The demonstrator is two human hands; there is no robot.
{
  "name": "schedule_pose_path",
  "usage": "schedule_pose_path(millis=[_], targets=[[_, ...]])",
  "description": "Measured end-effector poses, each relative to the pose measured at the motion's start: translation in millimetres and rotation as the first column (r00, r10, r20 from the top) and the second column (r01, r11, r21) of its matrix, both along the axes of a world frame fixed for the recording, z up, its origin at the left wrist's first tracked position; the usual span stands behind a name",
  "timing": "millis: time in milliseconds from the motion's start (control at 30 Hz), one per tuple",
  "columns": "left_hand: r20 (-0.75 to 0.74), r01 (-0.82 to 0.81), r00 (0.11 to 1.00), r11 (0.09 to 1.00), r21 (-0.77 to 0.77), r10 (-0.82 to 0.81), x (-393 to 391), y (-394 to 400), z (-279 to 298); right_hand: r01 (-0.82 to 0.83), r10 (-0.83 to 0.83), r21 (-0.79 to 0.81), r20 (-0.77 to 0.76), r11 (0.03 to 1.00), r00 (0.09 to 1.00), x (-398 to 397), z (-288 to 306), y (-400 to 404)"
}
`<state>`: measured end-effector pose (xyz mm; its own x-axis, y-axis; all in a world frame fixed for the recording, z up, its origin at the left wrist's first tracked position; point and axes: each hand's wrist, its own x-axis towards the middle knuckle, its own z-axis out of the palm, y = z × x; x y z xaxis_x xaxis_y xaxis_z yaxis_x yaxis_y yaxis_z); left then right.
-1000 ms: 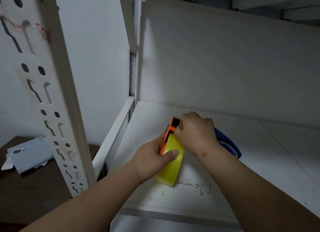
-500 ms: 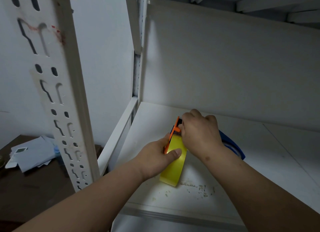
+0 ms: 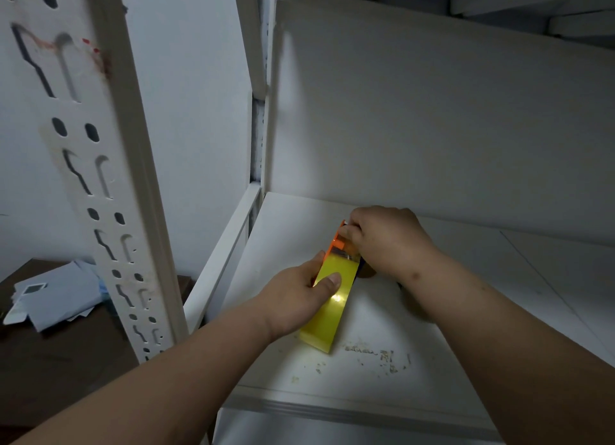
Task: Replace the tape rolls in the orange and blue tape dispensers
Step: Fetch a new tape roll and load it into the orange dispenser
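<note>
On the white shelf board [image 3: 299, 231] of a white metal rack, a person holds an orange plastic tape dispenser [image 3: 336, 241] that carries a wide roll of glossy yellow tape [image 3: 327, 315]. The roll stands on its edge on the shelf, with its lower rim touching the board near the front lip, and the dispenser's orange frame runs along its upper left side up to the head.

The left hand [image 3: 293, 300] wraps round the left side of the roll and dispenser, its thumb pressed flat on the yellow face of the tape; its grip is clamped on the roll. The right hand [image 3: 389, 241] covers the head of the dispenser from above, fingers curled down over the orange top end, so its grip is closed on the dispenser. What the fingertips do underneath is hidden.

A dark shape shows just behind the right wrist, too covered to tell what it is. Small yellowish flecks and scrapings [image 3: 376, 358] lie scattered on the shelf just right of the roll's foot.

A slotted white upright post [image 3: 100, 185] of the rack stands at the left foreground. Beyond it, lower down, a dark brown wooden bench [image 3: 50, 361] carries a loose heap of pale papers [image 3: 53, 295].
</note>
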<state>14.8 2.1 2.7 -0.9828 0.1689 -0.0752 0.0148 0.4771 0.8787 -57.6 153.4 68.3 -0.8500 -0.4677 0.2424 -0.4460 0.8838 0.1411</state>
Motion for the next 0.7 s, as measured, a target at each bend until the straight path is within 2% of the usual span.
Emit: schedule_pose_path(millis=[33, 133, 233, 333, 433, 600, 700], targets=[[-0.003, 0.005, 1.000, 1.000, -0.011, -0.005, 1, 1, 1, -0.007, 0.007, -0.006, 0.019, 1.000, 1.000, 0, 0, 1], [-0.007, 0.017, 1.000, 0.999, -0.034, -0.017, 2, 2, 1, 0.046, -0.025, -0.165, 0.132, 0.985, 0.991, 3, 5, 4], [0.008, 0.025, 1.000, 0.998, -0.060, -0.024, 1, 1, 1, 0.062, -0.035, -0.129, 0.205, 0.990, 0.978, 6, 9, 3], [0.023, 0.028, 0.999, 0.997, -0.065, -0.026, 1, 1, 2, 0.046, -0.034, -0.064, 0.176, 0.997, 0.984, 7, 9, 2], [0.006, 0.010, 1.000, 1.000, 0.000, -0.010, 2, 2, 3, 0.012, -0.008, -0.029, 0.119, 1.000, 0.993, 6, 7, 1], [-0.008, -0.080, 0.997, 0.995, 0.063, 0.080, 4, 4, 1, -0.085, 0.085, 0.005, 0.020, 0.996, 0.996, 4, 1, 0], [-0.009, -0.100, 0.995, 0.992, 0.075, 0.101, 3, 4, 0, -0.107, 0.107, -0.008, 0.035, 0.994, 0.994, 1, -2, 2]])
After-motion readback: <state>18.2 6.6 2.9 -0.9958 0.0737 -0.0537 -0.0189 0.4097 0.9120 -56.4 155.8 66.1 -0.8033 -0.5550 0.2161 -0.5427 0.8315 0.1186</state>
